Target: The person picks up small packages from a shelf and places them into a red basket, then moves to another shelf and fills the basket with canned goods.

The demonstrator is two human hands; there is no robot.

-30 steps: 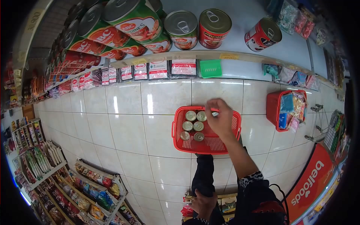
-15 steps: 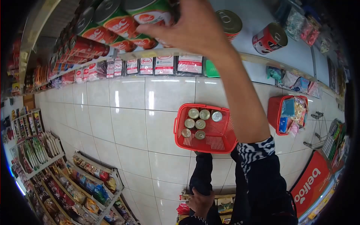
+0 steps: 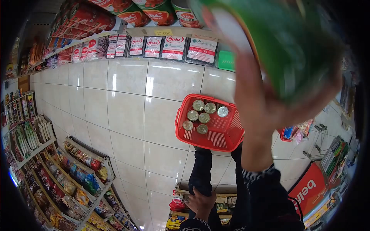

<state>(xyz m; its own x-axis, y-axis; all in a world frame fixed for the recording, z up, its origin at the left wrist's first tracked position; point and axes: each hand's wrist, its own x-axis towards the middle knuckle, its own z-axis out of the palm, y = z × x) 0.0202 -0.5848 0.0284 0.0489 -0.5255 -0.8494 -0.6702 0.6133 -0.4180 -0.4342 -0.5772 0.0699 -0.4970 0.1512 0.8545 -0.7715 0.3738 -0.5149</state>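
Observation:
My right hand (image 3: 256, 111) is raised close to the camera, its fingers closed around a large green can (image 3: 289, 46). That can is blurred and fills much of the upper right; its label looks like the ABC sardine cans (image 3: 158, 15) stacked on the shelf. My left hand (image 3: 201, 202) rests on my leg, fingers loosely spread over the dark trousers and holding nothing. On the floor in front of my feet stands a red plastic basket (image 3: 208, 145). Several small cans (image 3: 203, 118) stand upright inside it, mostly on its left side.
Below the sardine shelf's edge, which bears a yellow price tag (image 3: 163, 32), sit Sasa packets (image 3: 173, 48) and a green item (image 3: 226, 60). Snack racks (image 3: 73, 181) line the lower left. Partly behind my right arm is a second filled basket (image 3: 287, 134); a red sign (image 3: 308, 188) stands farther right.
My right hand has gone from the stacked cans on the shelf to the right and nearer the camera, now carrying a green can. The view has shifted slightly; my left hand stays on my leg.

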